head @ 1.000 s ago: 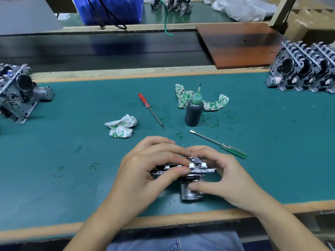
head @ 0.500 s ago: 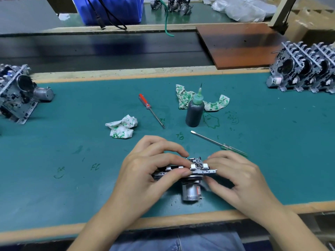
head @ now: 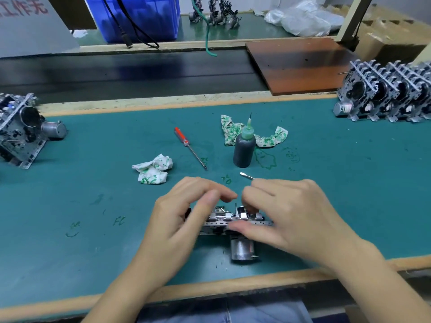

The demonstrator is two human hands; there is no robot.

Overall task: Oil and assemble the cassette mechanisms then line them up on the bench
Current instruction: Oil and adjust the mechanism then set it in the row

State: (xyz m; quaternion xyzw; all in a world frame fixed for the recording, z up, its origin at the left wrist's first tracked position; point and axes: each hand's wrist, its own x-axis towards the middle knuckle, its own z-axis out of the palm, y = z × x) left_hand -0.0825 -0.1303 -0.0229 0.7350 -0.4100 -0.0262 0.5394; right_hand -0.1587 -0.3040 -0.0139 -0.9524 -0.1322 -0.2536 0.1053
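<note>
Hands both grip small silver metal cassette mechanism (head: 233,223); right hand (head: 289,213) just regripped its top, left hand (head: 186,213) steadying; assembly ongoing.

The right hand (head: 296,213) now arches over the right end of the cassette mechanism (head: 233,221), fingertips on its top and thumb along the near edge, covering the green-handled screwdriver (head: 246,175) behind it. The left hand (head: 186,210) lifts its fingers off the top, its grip looser.
</note>
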